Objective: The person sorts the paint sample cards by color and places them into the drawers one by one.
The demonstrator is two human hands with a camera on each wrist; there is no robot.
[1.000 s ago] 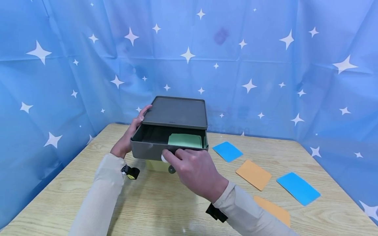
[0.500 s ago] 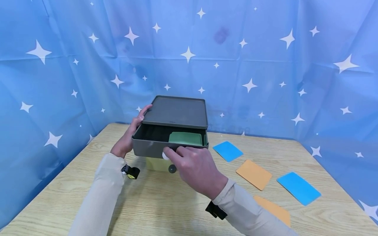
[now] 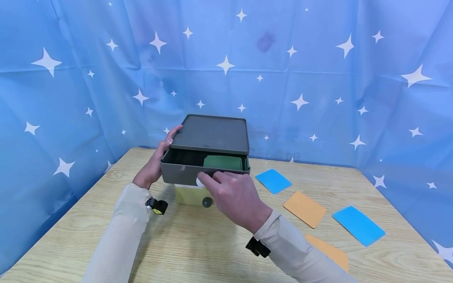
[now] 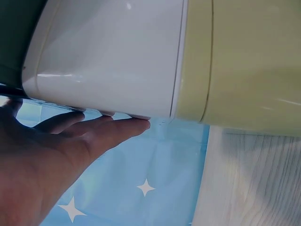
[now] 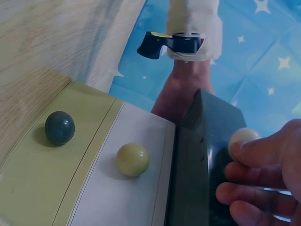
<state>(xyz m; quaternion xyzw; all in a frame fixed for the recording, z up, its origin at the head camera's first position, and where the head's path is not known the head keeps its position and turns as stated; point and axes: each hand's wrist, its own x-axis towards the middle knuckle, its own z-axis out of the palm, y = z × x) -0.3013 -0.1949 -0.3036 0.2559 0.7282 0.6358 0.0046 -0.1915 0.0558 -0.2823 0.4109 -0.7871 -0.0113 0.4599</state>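
1. While our right hand pinches the little white knob on the front of the top drawer, that dark grey drawer sits pulled partway out of the small drawer unit at the back middle of the surface.
2. The unit is smooth, slightly glossy plastic with rounded corners: a dark grey flat top with a raised rim, the grey drawer under it, then a white tier and a pale yellow-green one at the bottom.
3. From the right wrist view the knobs are small round balls: cream on the white tier, dark grey-green on the yellow tier.
4. Inside the open drawer lies a flat green card with rounded corners, matte looking.
5. Our left hand is against the unit's left side; in the left wrist view its fingers lie straight and flat along the white wall, not curled round anything.
6. Right of the unit, flat on the light wood-grain surface, lie rounded rectangular cards: a blue card, an orange card, a second blue card and another orange card partly behind our sleeve.
7. Behind it all hangs a wrinkly blue cloth backdrop with white stars.
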